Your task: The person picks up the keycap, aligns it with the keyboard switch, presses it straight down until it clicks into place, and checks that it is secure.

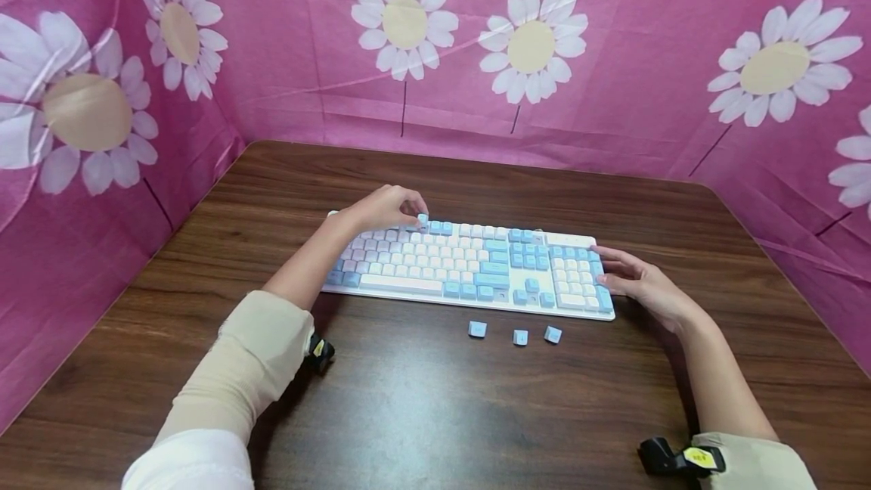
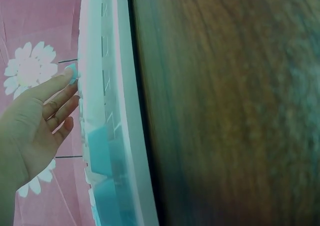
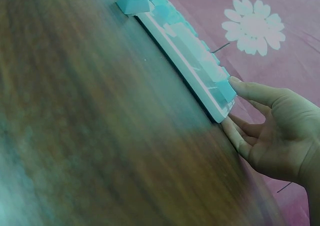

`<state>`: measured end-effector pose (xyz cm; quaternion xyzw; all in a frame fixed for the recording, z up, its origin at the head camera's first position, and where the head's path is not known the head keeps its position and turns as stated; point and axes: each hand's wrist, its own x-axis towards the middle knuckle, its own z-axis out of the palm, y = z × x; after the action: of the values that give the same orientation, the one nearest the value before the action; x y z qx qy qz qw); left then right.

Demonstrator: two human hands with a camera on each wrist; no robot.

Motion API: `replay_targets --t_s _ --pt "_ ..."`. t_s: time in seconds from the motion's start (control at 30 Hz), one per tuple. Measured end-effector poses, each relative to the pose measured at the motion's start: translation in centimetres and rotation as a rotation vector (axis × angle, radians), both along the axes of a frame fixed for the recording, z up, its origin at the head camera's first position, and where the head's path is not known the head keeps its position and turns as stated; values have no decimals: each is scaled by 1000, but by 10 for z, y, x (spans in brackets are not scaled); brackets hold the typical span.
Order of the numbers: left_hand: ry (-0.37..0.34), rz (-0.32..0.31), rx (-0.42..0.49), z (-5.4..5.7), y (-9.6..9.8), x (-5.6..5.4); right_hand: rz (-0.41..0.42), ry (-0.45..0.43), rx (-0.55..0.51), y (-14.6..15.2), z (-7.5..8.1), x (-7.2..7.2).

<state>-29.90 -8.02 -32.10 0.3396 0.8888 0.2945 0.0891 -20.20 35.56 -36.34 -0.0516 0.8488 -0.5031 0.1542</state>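
Note:
A full-size white keyboard with white, blue and lilac keycaps lies on the table. At its back row, my left hand pinches a light blue keycap between thumb and fingers. The left wrist view shows that keycap at the fingertips; whether it sits on its switch is hidden. My right hand grips the keyboard's right end. In the right wrist view its thumb is against the end keys and the other fingers are low at the edge. Some key positions show bare switches, one in the front row.
Three loose blue keycaps lie in front of the keyboard: one to the left, a middle keycap and a right keycap. The brown wooden table meets a pink daisy-patterned cloth behind and at both sides.

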Motion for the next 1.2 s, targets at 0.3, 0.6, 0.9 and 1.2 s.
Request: replay_targets --t_s 0.3,0.6,0.9,1.2 --pt "-4 8 -19 -2 3 0 10 13 -2 0 1 1" --pt "-13 16 -27 -6 4 -2 -1 8 8 0 0 1" --pt "-17 20 -30 -8 6 -3 2 16 6 1 -1 0" --pt "-32 31 -34 -7 8 -1 -5 4 -9 0 -1 1"
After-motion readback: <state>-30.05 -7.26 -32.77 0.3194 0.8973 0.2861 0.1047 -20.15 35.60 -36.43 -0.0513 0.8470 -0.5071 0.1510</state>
